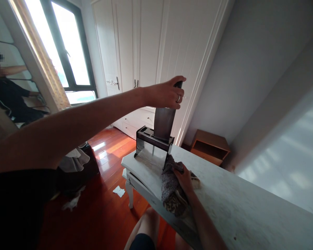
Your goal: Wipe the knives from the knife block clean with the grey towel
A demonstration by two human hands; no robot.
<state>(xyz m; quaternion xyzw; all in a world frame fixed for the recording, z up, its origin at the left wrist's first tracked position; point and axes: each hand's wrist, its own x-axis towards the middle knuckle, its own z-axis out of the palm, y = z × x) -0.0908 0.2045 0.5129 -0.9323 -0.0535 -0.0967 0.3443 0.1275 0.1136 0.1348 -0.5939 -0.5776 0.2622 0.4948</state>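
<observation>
My left hand (165, 92) reaches across from the left and is closed around the black handle (177, 84) of a cleaver. The wide dark blade of the cleaver (163, 123) stands upright, its lower end in a slot of the knife block (146, 131). The block has a dark top frame and clear sides, and it stands at the far end of the white table. My right hand (184, 178) is closed on a grey-brown patterned cloth (172, 187), bunched against the near side of the block. Part of the cloth drapes over the table's edge.
The white table (232, 198) has a drawer front along its near side. Beyond it stand a white wardrobe (146, 45) and a brown wooden cabinet (211, 142). White paper (119, 191) lies on the red wooden floor. A mirror at left shows a person in dark clothes (10, 93).
</observation>
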